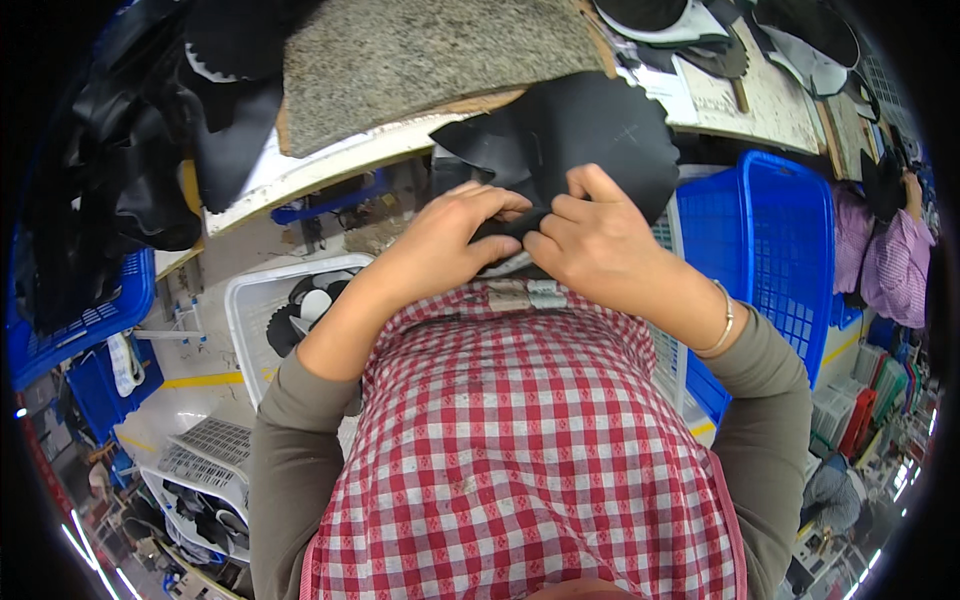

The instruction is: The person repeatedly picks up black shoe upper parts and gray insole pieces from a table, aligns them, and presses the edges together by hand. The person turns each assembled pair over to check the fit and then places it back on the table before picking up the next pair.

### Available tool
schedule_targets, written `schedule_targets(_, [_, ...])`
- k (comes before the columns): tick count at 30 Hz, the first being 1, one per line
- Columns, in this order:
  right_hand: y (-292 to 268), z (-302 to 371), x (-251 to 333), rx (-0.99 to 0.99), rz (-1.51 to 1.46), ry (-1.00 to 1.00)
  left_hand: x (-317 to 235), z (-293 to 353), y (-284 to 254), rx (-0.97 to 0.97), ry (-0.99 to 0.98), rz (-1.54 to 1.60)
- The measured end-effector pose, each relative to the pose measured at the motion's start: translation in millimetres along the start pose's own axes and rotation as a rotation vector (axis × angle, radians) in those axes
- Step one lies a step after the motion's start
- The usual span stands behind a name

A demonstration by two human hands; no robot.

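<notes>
A large black leather-like piece [600, 140] with a scalloped edge hangs from the table edge down toward my lap. My left hand [462, 232] pinches its near edge between thumb and fingers. Right beside it, my right hand [590, 232] grips the same edge with curled fingers, the index knuckle raised. Between the two hands the material is folded over, and a paler underside shows just below my fingertips. Whatever lies inside the fold is hidden.
A speckled stone slab [430, 65] rests on the worktable ahead. More black pieces [130, 130] heap at the left; others [700, 40] lie back right. A white basket [240, 310] with cut pieces stands left, a blue crate [790, 240] right. A person in pink [900, 265] works far right.
</notes>
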State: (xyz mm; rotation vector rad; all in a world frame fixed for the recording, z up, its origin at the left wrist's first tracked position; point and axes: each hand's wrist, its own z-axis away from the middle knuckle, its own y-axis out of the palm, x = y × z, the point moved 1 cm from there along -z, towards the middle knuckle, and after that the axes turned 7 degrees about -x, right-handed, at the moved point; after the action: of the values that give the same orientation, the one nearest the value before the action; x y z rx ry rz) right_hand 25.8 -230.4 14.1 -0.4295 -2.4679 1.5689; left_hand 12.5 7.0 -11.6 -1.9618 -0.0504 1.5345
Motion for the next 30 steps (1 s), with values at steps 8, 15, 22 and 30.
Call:
schedule_targets(8, [25, 31, -3, 0.045, -0.925, 1.199, 12, -21, 6, 0.094, 0.041, 0.015])
schedule_targets(15, [52, 51, 9, -0.228, -1.444, 1.431, 39, -36, 9, 0.256, -0.473, 0.457])
schedule_targets(22, [62, 48, 26, -0.313, -1.132, 1.329, 31, -27, 18, 0.18, -0.447, 0.396])
schedule_targets(30, [64, 46, 25, -0.311, -1.221, 1.406, 24, -21, 22, 0.089, -0.45, 0.466])
